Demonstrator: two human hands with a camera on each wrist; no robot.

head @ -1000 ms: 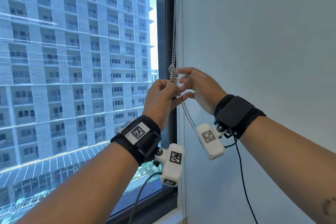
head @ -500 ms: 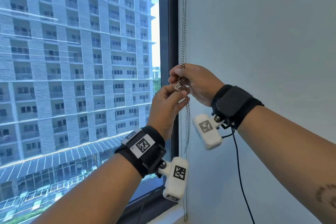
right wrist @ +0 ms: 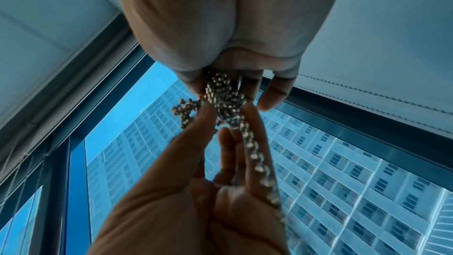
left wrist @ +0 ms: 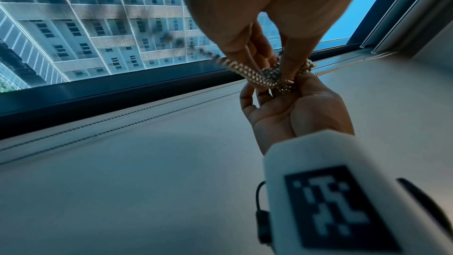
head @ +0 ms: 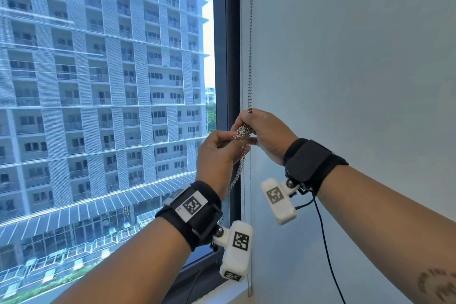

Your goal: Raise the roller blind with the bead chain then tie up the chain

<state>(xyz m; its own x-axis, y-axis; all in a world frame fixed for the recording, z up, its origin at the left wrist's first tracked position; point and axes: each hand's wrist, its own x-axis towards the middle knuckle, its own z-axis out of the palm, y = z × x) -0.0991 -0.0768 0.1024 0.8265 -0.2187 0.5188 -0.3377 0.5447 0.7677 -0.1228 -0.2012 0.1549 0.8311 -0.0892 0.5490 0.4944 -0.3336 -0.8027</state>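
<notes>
While the right hand is pinching the bead chain's bunched knot, the left hand is gripping the loose strands, best drawn through gently, keeping tension.

Your left hand pinched the bunched bead chain from above while your right hand held the knot from below, beside the dark window frame and pale blind.
</notes>
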